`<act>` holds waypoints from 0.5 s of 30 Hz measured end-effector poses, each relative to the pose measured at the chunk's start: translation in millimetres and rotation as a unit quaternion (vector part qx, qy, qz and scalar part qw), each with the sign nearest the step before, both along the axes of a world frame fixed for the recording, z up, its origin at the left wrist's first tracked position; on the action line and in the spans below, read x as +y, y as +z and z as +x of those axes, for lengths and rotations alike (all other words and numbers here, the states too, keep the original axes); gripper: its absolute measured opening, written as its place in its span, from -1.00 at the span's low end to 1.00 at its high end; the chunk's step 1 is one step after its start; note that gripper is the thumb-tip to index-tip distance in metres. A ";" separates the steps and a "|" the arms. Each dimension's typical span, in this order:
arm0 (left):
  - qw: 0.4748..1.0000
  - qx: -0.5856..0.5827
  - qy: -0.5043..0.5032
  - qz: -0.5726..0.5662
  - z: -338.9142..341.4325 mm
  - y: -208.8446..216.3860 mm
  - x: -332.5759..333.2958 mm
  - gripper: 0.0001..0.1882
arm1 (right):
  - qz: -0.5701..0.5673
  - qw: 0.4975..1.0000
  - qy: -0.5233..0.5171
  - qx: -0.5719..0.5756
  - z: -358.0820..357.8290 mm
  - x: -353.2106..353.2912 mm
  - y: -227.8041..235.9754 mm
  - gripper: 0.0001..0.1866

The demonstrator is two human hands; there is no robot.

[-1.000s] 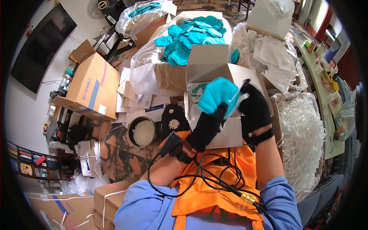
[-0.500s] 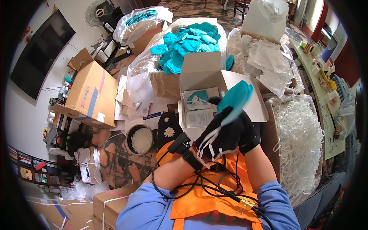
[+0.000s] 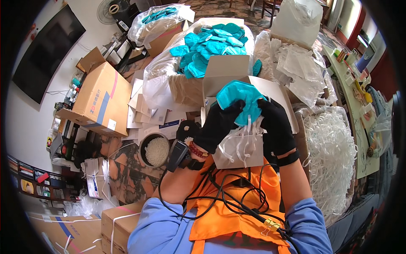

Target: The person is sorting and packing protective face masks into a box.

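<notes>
**Mask brought up between both hands over the open box**

Raised and gathered since the earlier frames: the teal mask [image 3: 240,98], held off to the right side half a second ago, is now centred and gripped from both sides. One second ago it was being lifted out near the box; it is now bunched rather than flat. By judgement, one mask is being shaped or folded by hand, with packing not yet done.

The left hand [image 3: 218,125], in a black glove, is closed on the mask's left edge, fingers curled over the fabric. The right hand [image 3: 275,125], likewise gloved, is clamped on the right edge. White ear loops [image 3: 239,142] are seen hanging below the hands; their number cannot be told exactly.

Directly beneath the hands a small open white carton [image 3: 237,156] is found, flaps raised. Just left of the left wrist a round bowl of white granules [image 3: 155,150] is noted, one only.

Beyond the hands, one large bag-lined box of teal masks [image 3: 211,48] is recorded; its contents are too heaped for a count, well over a dozen. A second bag of teal items [image 3: 163,17] lies further off to the left. To the right of the right hand, one heap of white loops [image 3: 334,156] is seen. Far left, one large brown carton [image 3: 101,99] stands on a stack.

Counted: one mask in hand, two gloves, one bowl.
</notes>
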State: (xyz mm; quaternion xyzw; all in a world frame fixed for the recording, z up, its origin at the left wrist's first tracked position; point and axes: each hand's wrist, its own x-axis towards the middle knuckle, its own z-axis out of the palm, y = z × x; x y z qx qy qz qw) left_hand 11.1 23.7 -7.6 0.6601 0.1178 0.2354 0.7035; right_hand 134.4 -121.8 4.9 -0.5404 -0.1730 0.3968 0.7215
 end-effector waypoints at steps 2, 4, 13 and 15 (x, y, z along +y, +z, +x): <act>0.997 -0.047 0.043 -0.054 3.9 -4.6 -2.0 -0.79 | 0.030 0.996 0.034 0.071 -7.5 -1.2 -7.1 -0.69; 0.992 -0.081 0.085 0.042 7.7 -13.8 0.8 -0.78 | -0.020 0.992 0.105 0.062 -12.8 -1.6 -18.3 -0.71; 0.992 -0.004 0.095 0.088 -3.3 -17.6 8.2 -0.73 | 0.059 0.965 0.171 0.191 -38.2 3.2 -27.6 -0.74; 0.992 0.025 0.084 0.088 -7.4 -26.1 7.1 -0.72 | 0.159 0.938 0.141 0.275 -48.2 -4.4 -31.0 -0.74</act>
